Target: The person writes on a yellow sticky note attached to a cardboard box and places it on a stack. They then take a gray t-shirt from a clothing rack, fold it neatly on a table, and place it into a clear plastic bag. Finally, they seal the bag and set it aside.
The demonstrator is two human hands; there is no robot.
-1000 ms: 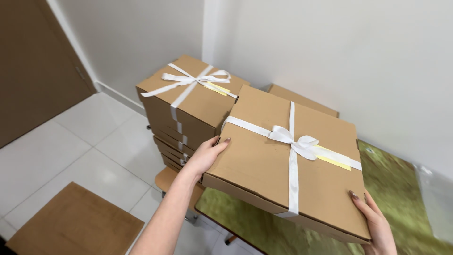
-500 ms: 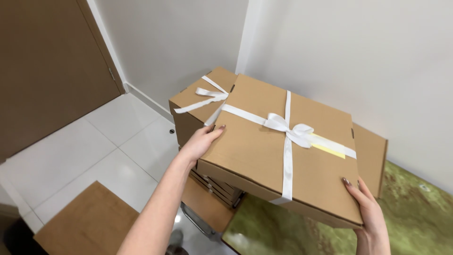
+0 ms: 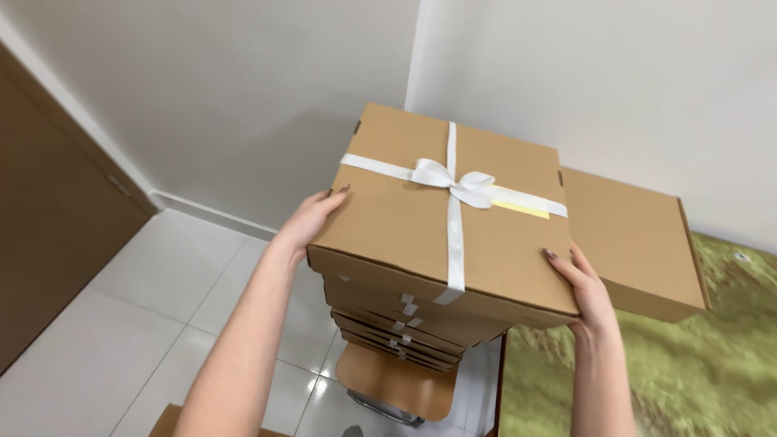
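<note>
A flat brown cardboard box (image 3: pixel 421 226) tied with a white ribbon and bow lies on top of a stack of several similar ribboned boxes (image 3: pixel 388 328). My left hand (image 3: pixel 312 218) grips its left edge and my right hand (image 3: pixel 583 287) grips its near right corner. The stack stands on a wooden chair seat (image 3: pixel 396 384).
A plain brown box (image 3: pixel 639 239) without ribbon rests on a table with a green mottled top (image 3: pixel 688 372) at the right. White walls meet in a corner behind. A brown door (image 3: pixel 48 235) is at the left, over a white tiled floor (image 3: pixel 105 340).
The ribboned box has travelled left from over the table and now sits squarely over the stack, covering the box that was on top. Both hands still hold it.
</note>
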